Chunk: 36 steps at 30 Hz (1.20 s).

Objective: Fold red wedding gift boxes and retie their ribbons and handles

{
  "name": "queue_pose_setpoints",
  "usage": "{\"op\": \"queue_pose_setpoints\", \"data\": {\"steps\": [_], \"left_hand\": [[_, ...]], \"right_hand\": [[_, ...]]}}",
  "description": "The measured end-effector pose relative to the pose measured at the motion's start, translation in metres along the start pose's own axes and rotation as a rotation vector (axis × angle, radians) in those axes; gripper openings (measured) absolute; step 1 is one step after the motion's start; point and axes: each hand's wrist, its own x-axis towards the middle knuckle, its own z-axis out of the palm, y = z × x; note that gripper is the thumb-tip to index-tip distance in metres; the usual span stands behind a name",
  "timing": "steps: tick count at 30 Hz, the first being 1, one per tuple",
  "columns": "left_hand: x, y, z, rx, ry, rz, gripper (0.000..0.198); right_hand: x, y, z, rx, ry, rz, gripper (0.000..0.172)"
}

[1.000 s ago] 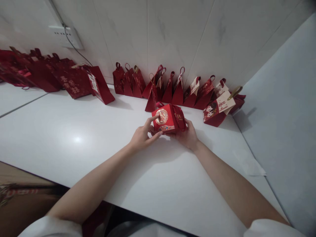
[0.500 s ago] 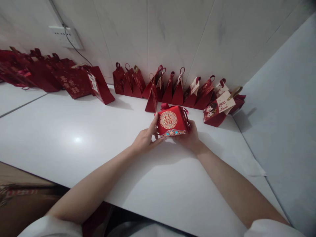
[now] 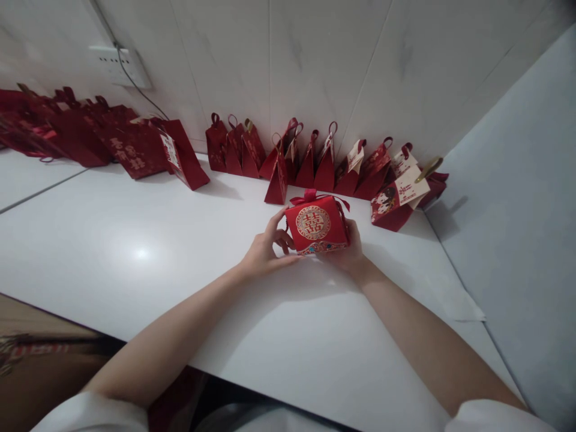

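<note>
Fingers [image 3: 279, 239] of the left hand [image 3: 261, 257] clasp the left side of a red double-happiness favor box [image 3: 316, 231], its ribbon [image 3: 310, 196] at the far edge; the right hand [image 3: 353, 247] holds the box's right side, its fingers mostly hidden behind it. Whether the box's base touches the white counter [image 3: 180, 228] cannot be told. The gold medallion [image 3: 314, 222] reads 囍. Beyond the box stand looped, peaked favor boxes [image 3: 324, 174]; right of it, a cream-paneled carton [image 3: 398, 198] has illegible lettering; far left of it, gold-charactered packages [image 3: 135, 150] are blurred, the outermost cut off.
</note>
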Motion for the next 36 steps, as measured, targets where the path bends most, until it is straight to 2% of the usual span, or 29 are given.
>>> {"op": "queue_pose_setpoints", "data": {"steps": [3, 5, 7, 10, 12, 13, 16, 18, 20, 22, 24, 27, 30, 34, 36], "left_hand": [[0.001, -0.002, 0.002, -0.011, -0.02, -0.01, 0.108], [0.003, -0.005, 0.002, -0.009, -0.027, -0.02, 0.103], [0.005, -0.009, -0.001, 0.014, 0.028, -0.062, 0.089], [0.011, -0.016, -0.008, 0.019, 0.187, -0.228, 0.061], [0.014, -0.016, -0.015, -0.019, 0.225, -0.318, 0.057], [0.016, -0.014, -0.017, -0.035, 0.211, -0.313, 0.059], [0.017, -0.005, -0.021, 0.006, 0.074, -0.16, 0.059], [0.016, -0.001, -0.022, 0.044, 0.022, -0.126, 0.059], [0.014, -0.002, -0.022, 0.05, 0.055, -0.226, 0.058], [0.013, -0.007, -0.022, 0.01, 0.143, -0.346, 0.057], [0.013, -0.013, -0.023, -0.062, 0.219, -0.405, 0.056], [0.014, -0.02, -0.023, -0.146, 0.266, -0.4, 0.054], [0.017, -0.02, -0.026, -0.216, 0.297, -0.405, 0.046], [0.019, -0.018, -0.033, -0.444, 0.239, -0.401, 0.033], [0.02, -0.019, -0.036, -0.468, 0.222, -0.374, 0.038]], "right_hand": [[0.0, 0.0, 0.0, 0.011, -0.016, 0.014, 0.054], [0.0, 0.001, -0.001, 0.013, -0.012, -0.04, 0.053], [0.003, 0.002, -0.002, -0.007, 0.026, -0.181, 0.045], [0.007, 0.006, -0.006, -0.095, 0.101, -0.336, 0.03], [0.009, 0.008, -0.008, -0.169, 0.12, -0.326, 0.03], [0.009, 0.008, -0.009, -0.202, 0.115, -0.312, 0.031], [0.008, 0.008, -0.009, -0.288, 0.048, -0.278, 0.035], [0.006, 0.007, -0.009, -0.316, 0.017, -0.264, 0.038], [0.006, 0.006, -0.009, -0.323, 0.011, -0.252, 0.039], [0.006, 0.006, -0.01, -0.338, 0.005, -0.245, 0.038], [0.006, 0.008, -0.011, -0.386, -0.004, -0.256, 0.036], [0.002, 0.013, -0.01, -0.593, -0.025, -0.354, 0.031], [-0.006, 0.019, -0.004, -0.962, -0.075, -0.542, 0.025], [-0.016, 0.023, 0.007, -1.336, -0.168, -0.796, 0.036], [-0.019, 0.025, 0.011, -1.441, -0.232, -0.859, 0.036]]}}
